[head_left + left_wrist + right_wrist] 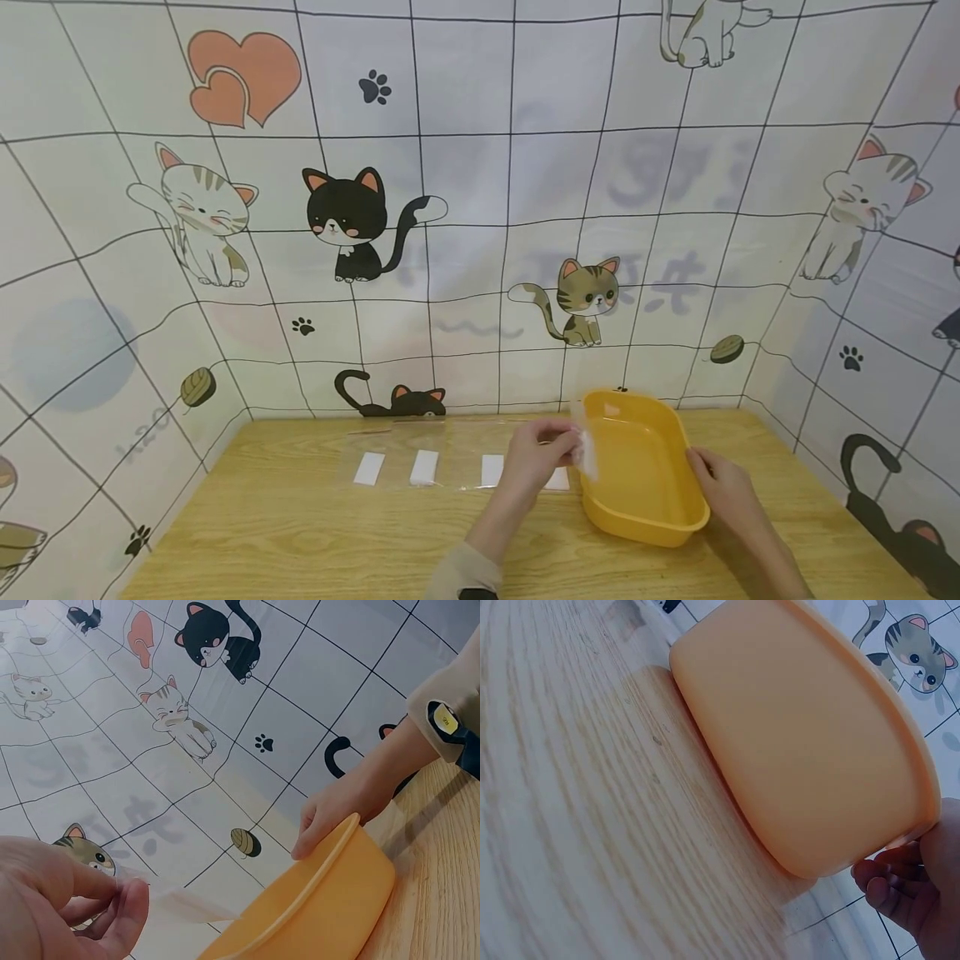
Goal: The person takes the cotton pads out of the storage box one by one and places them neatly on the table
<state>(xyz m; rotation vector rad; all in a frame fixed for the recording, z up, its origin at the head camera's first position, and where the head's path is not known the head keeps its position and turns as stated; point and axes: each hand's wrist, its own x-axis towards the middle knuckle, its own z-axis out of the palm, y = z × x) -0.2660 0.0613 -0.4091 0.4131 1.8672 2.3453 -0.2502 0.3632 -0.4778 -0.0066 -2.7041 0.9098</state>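
Note:
My left hand (542,454) pinches a thin, translucent, crumpled piece of plastic (585,454) between thumb and fingers, beside the left rim of a yellow plastic basin (600,521). In the left wrist view, that plastic (199,906) stretches from the fingertips toward the basin's rim. My right hand (726,490) grips the basin's right side at the rim. The right wrist view shows its fingers (881,892) curled at the basin wall (802,742). The basin's floor looks bare in the head view.
Clear plastic bags lie in a row along the back of the wooden table (315,533), with white rectangles (369,468) on or in them. My left hand partly covers the row's right end. A cat-print cloth wall (465,183) rises behind the table.

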